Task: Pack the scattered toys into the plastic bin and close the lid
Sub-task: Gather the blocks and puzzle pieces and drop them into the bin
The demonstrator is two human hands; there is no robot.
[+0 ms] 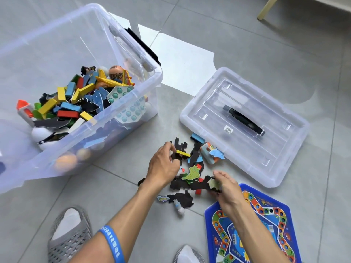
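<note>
Head view of a toy-packing task on a tiled floor. The left hand (163, 164) pinches a yellow block (183, 153) between thumb and fingertips at the block's near end, above a loose heap of flat puzzle pieces (190, 179); the right hand (226, 184) curls its fingers round a pale green piece (213, 184) at the heap's right edge. The plastic bin (133, 95) stands open to the left, well apart from the heap and already part-filled with coloured blocks, a bubble-pop mat and small figures. Its lid (284, 162) lies flat to the right, handle up, just beside the heap, one blue block (197, 138) touching or slightly under its near edge. A blue game board (266, 224) lies by the right forearm. Judged from their look, the puzzle pieces are thin, light and somewhat flexible, lie flush with the tile and are best lifted by an edge or gathered in a stack. The blocks appear rigid and light, easily pinched across their narrow faces. The board is stiff and broad and is probably best taken by its rim. The small white figure (179, 207) near the heap may roll. The lid, wide and light, suits a grasp at its black handle (245, 120).
</note>
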